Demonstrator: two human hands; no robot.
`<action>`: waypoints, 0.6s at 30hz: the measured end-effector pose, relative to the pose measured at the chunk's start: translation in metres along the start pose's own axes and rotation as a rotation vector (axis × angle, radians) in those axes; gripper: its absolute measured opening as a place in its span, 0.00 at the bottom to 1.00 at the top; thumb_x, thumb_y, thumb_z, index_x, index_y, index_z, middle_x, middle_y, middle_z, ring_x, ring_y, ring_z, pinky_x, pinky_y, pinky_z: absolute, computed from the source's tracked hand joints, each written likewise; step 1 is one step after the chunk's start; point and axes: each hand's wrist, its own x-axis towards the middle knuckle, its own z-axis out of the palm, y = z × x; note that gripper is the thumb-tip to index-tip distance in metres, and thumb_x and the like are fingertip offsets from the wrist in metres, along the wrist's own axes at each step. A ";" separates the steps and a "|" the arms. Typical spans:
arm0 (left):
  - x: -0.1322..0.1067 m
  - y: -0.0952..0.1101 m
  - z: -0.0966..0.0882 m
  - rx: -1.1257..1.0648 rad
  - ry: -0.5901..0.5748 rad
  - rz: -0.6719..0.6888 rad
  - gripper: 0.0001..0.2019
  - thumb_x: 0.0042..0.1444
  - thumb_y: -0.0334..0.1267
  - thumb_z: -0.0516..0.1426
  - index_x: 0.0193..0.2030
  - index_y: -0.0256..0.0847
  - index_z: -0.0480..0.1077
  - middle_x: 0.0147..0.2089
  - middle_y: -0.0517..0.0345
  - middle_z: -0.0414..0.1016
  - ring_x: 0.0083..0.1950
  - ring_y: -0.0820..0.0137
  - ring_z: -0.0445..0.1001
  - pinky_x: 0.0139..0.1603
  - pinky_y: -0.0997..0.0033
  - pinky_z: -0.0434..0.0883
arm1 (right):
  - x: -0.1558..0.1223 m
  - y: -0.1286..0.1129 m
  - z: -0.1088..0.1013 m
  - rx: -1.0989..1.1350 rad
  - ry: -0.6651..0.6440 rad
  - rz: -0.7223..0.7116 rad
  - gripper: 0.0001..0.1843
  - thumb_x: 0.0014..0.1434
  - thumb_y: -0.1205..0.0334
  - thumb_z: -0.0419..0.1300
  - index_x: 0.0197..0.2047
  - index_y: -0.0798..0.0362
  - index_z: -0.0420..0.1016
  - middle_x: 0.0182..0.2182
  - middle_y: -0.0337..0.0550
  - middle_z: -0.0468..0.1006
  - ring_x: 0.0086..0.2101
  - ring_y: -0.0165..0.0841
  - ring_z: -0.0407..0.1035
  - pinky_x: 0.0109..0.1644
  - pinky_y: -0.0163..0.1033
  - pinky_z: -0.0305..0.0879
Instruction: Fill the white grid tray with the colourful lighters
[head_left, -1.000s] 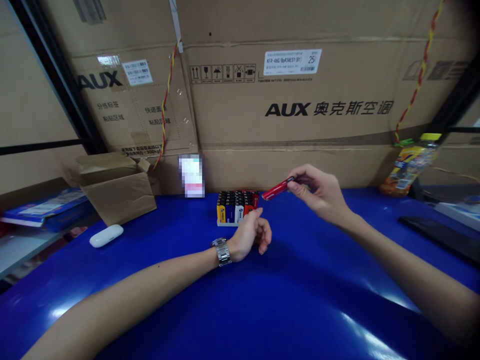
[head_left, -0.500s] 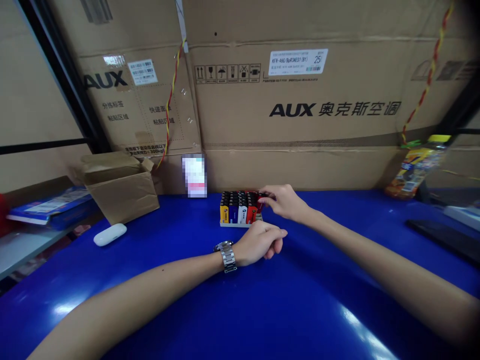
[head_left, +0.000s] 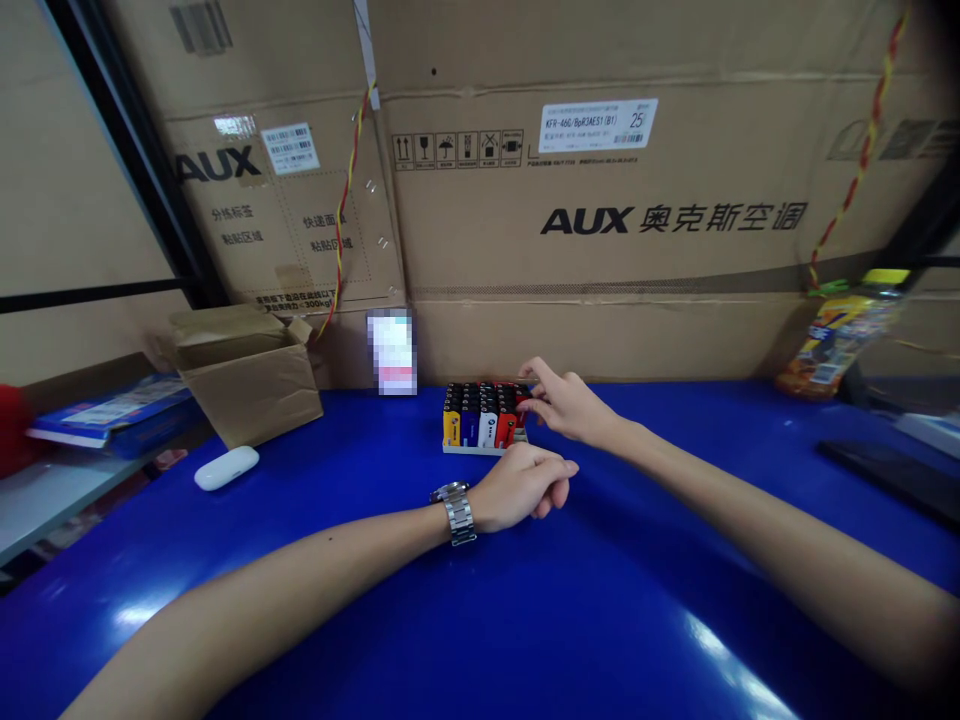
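A small white tray (head_left: pixel 459 449) stands at the back of the blue table (head_left: pixel 600 600), packed with upright lighters (head_left: pixel 480 415) in yellow, blue, white, red and black. My right hand (head_left: pixel 564 405) is at the tray's right end. Its thumb and fingers pinch the top of a red lighter (head_left: pixel 519 403) standing in the last row, while the index finger is lifted. My left hand (head_left: pixel 525 484), with a metal watch on the wrist, rests on the table just in front of the tray's right corner. Its fingers are curled and nothing shows in them.
Large AUX cartons (head_left: pixel 600 220) wall off the back. A small open cardboard box (head_left: pixel 247 375) and a white case (head_left: pixel 226 467) sit at the left, with blue booklets (head_left: pixel 105 412) on a side shelf. At the right are a colourful jar (head_left: pixel 840 335) and a dark flat object (head_left: pixel 892 480).
My right hand carried the red lighter from the air down to the tray's right end and now holds it there. My left hand shifted slightly right, in front of the tray.
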 end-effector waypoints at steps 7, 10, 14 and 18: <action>0.000 0.000 0.000 0.030 0.002 0.005 0.19 0.57 0.42 0.48 0.17 0.39 0.61 0.14 0.63 0.58 0.17 0.77 0.58 0.21 0.76 0.55 | 0.006 0.004 -0.004 -0.092 -0.042 -0.035 0.19 0.59 0.64 0.55 0.53 0.52 0.58 0.28 0.41 0.78 0.27 0.36 0.71 0.32 0.38 0.60; 0.000 0.001 0.001 0.040 -0.003 -0.008 0.19 0.57 0.42 0.48 0.17 0.39 0.61 0.14 0.64 0.59 0.17 0.77 0.58 0.22 0.76 0.56 | 0.004 0.003 -0.010 -0.088 -0.106 0.015 0.24 0.59 0.57 0.57 0.56 0.51 0.57 0.29 0.42 0.79 0.27 0.35 0.72 0.31 0.37 0.61; 0.001 -0.001 0.001 0.031 -0.006 -0.004 0.18 0.57 0.41 0.48 0.18 0.38 0.62 0.16 0.64 0.60 0.17 0.78 0.58 0.21 0.76 0.55 | -0.001 -0.018 -0.034 -0.064 -0.024 0.002 0.23 0.57 0.47 0.58 0.51 0.51 0.65 0.29 0.42 0.79 0.27 0.35 0.73 0.32 0.39 0.64; 0.001 -0.003 0.000 0.007 -0.013 0.022 0.18 0.58 0.41 0.49 0.18 0.38 0.62 0.15 0.64 0.59 0.17 0.78 0.57 0.21 0.76 0.56 | -0.018 -0.058 -0.079 0.416 0.375 -0.207 0.23 0.56 0.46 0.59 0.50 0.49 0.65 0.36 0.46 0.78 0.35 0.37 0.74 0.39 0.43 0.68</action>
